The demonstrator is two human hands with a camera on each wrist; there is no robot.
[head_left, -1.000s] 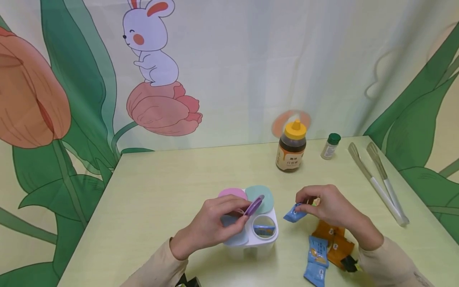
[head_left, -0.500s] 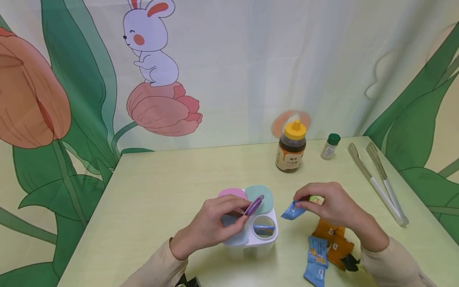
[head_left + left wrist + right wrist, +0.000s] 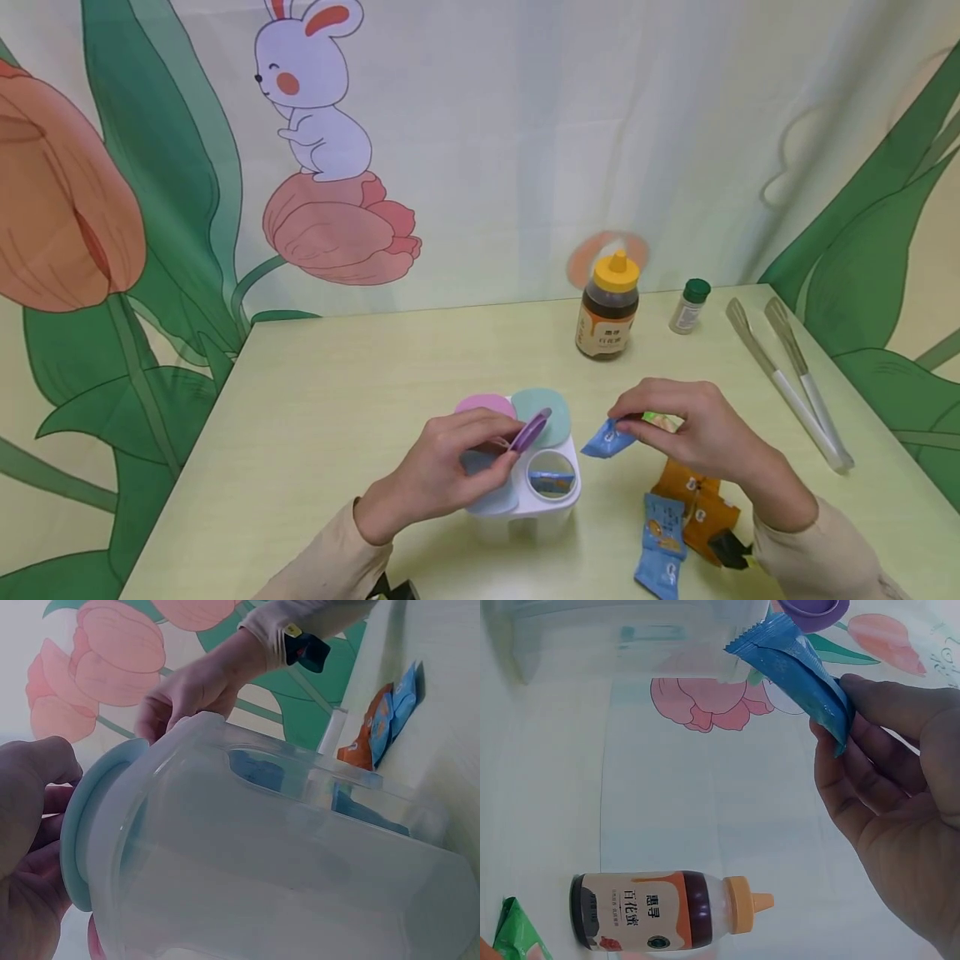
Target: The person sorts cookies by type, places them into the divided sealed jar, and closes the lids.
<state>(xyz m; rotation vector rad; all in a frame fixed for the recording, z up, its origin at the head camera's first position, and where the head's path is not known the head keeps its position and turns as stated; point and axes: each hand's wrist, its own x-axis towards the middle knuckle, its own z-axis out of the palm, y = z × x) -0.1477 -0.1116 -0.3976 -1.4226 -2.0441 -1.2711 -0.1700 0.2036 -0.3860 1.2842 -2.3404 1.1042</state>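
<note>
Two hands busy, head view first: right hand (image 3: 697, 429) pinches a blue packet (image 3: 606, 439) by its right end, grip narrow, pkt up off the tabletop (image 3: 360, 375). Pkt is just right of the white container (image 3: 531, 503), long axis slanting, free end aimed left + a bit down, toward the round hole (image 3: 550, 462) w/ no cover on it. Left hand (image 3: 442, 465) is actually the nearer one to that hole, pinching a purple lid (image 3: 531, 430) tipped up by its upper-left edge, so lid + rim are the obstacles imo. One more blue pkt (image 3: 551, 483) shows down inside. Pink lid (image 3: 487, 403) + teal lid (image 3: 558, 427) at the back. Orange packets (image 3: 711, 523) and other blue ones (image 3: 663, 529) lie on the near side of the right hand; green packet (image 3: 662, 419) peeks out behind its fingers. Dark bottle (image 3: 607, 321), green-capped shaker (image 3: 688, 312), tongs (image 3: 810, 421) = farther back, well apart.

L wrist cam: cloudy container walls, bluish shapes (image 3: 255, 771) thru them, prob pkts. Left fingers by a lid (image 3: 75, 832), can't tell what they touch. Right hand's beyond the container, its pkt hidden.

R wrist cam: thumb + fingers on one end of the pkt, other end by the container wall, purple lid just past it. Bottle's well off, not btwn.
</note>
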